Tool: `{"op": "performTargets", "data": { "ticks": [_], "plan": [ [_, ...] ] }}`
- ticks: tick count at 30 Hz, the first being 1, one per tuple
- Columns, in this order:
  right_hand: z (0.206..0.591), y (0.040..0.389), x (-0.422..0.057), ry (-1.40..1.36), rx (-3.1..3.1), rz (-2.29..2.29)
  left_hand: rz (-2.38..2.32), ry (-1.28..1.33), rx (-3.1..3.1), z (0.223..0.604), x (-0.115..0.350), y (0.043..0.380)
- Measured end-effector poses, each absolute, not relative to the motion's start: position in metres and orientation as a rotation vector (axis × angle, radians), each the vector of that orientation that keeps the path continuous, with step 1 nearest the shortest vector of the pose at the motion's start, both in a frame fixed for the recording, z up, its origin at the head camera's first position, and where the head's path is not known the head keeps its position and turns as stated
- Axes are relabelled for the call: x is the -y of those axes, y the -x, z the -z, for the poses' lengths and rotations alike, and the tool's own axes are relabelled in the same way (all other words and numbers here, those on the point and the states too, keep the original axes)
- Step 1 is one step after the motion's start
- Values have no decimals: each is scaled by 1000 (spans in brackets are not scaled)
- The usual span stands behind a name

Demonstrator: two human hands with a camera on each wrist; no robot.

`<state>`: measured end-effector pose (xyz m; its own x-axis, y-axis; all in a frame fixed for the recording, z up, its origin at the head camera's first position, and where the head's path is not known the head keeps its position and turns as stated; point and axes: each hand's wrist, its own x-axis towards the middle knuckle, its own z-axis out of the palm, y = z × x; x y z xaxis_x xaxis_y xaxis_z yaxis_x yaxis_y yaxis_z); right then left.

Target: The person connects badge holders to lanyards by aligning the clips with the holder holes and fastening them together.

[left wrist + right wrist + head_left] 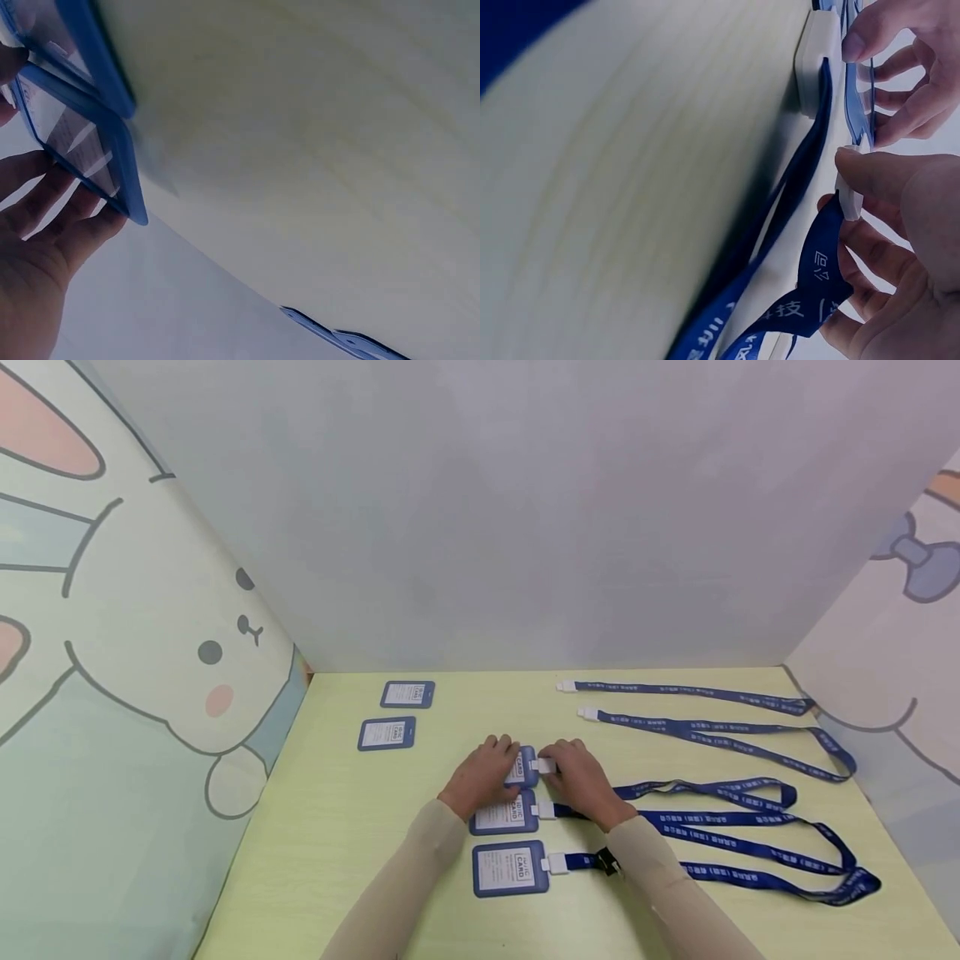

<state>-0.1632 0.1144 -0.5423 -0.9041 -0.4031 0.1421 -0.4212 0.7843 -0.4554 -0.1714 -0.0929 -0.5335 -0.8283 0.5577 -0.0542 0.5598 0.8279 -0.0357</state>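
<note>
My left hand grips a blue-framed ID card holder by its long edges, covering much of it. In the left wrist view, the thumb and fingers lie on opposite sides of the holder. My right hand pinches the white clip of a dark blue lanyard between thumb and fingers. That clip meets the slot end of the holder. Just nearer to me lies a second card holder with a lanyard clip at its end, and below it a third holder, also joined to a lanyard.
Two loose card holders lie at the back left of the table. Across at the back right, two lanyards stretch out with white clips pointing left. Printed walls enclose the table's back and sides.
</note>
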Motion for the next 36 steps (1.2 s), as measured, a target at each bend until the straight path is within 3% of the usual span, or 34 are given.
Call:
{"op": "performTargets", "data": {
  "ticks": [36],
  "plan": [
    [552,170,-109,-693,2930,-508,191,-879,-2878,533,95,175]
  ]
}}
